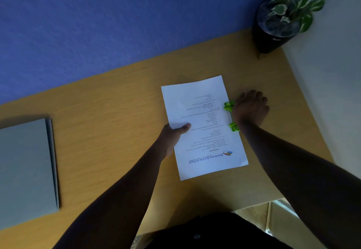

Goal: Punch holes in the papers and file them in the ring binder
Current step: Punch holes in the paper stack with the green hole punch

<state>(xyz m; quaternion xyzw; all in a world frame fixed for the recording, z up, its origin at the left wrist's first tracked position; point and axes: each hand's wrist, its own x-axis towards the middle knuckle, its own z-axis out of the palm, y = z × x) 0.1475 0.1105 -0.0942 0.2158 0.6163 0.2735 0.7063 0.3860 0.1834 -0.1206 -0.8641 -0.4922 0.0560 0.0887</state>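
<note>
There, my right hand lay flat with fingers spread over the green hole punch, which gripped the papers' right edge on the tabletop. My left hand pinched their left edge, thumb on top. The closed ring binder lay well apart, far left.

A light wooden desk stands against a textured blue wall, which meets a pale wall at the right corner. A leafy plant in a black pot sits in that corner. Dim, cool light fills the room.
</note>
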